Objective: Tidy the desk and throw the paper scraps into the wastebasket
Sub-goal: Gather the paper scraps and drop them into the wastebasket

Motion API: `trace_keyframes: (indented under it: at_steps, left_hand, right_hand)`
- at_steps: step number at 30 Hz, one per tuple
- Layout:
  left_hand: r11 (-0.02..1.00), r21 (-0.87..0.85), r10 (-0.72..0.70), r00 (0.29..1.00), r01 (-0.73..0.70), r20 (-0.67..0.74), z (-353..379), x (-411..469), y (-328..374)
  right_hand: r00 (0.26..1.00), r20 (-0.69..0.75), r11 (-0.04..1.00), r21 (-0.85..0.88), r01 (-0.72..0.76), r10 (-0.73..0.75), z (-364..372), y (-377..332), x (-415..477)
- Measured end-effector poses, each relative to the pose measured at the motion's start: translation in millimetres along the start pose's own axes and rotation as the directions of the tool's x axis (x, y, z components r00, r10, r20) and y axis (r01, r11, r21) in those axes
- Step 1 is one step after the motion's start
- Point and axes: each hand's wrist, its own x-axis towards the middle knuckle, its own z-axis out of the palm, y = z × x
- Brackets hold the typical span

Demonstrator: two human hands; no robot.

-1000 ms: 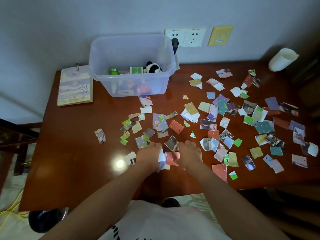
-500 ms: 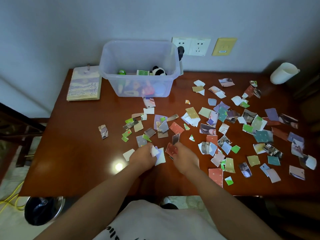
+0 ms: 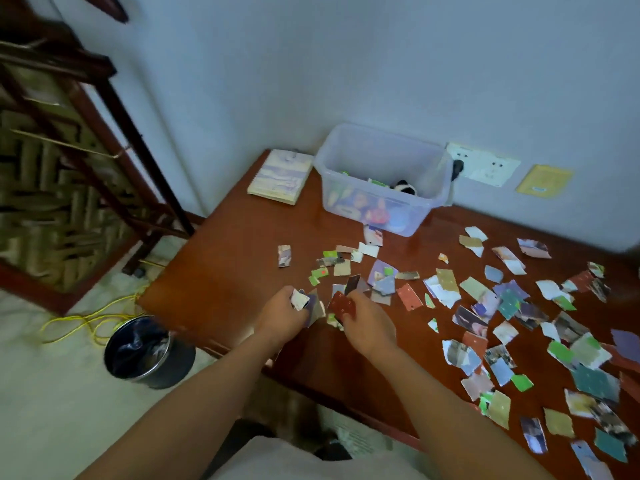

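Note:
Several torn coloured paper scraps lie scattered over the brown wooden desk, mostly to the right. Above the desk's near left part, my left hand grips a small bunch of white and purple scraps. Right beside it, my right hand holds a dark red scrap with others under it. The two hands nearly touch. A dark round wastebasket with a black liner stands on the floor, left of the desk's near corner.
A clear plastic bin with small items sits at the back of the desk by the wall sockets. A spiral notebook lies left of it. A dark wooden frame and a yellow cable are at the left.
My view has swung left, and the wastebasket now shows fully. Both hands have lifted off the desk with the gathered scraps held in them.

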Motion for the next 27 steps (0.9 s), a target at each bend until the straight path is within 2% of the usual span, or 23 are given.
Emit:
trace_keyframes:
  at_steps: [7,11,19,27]
  left_hand:
    - [0.991,-0.095,-0.107,0.972,0.089,-0.211,-89.1,-17.0,-49.6]
    - [0.985,-0.126,-0.150,0.943,0.117,-0.296,-150.9,-28.7,-98.7]
    - [0.965,-0.145,-0.260,0.872,0.219,-0.415,-272.1,-55.8,-220.3]
    - [0.914,-0.266,-0.398,0.803,0.306,-0.444,-332.2,-85.3,-309.5]
  right_hand:
    - [0.968,0.072,0.969,-0.046,0.244,-0.240,32.3,-102.0,10.8]
    - [0.941,0.123,0.946,-0.039,0.323,-0.316,69.8,-174.7,10.3]
    - [0.862,0.207,0.884,0.035,0.466,-0.462,174.6,-312.6,-17.9]
    - [0.793,0.328,0.839,-0.005,0.544,-0.513,249.5,-396.8,-39.9]
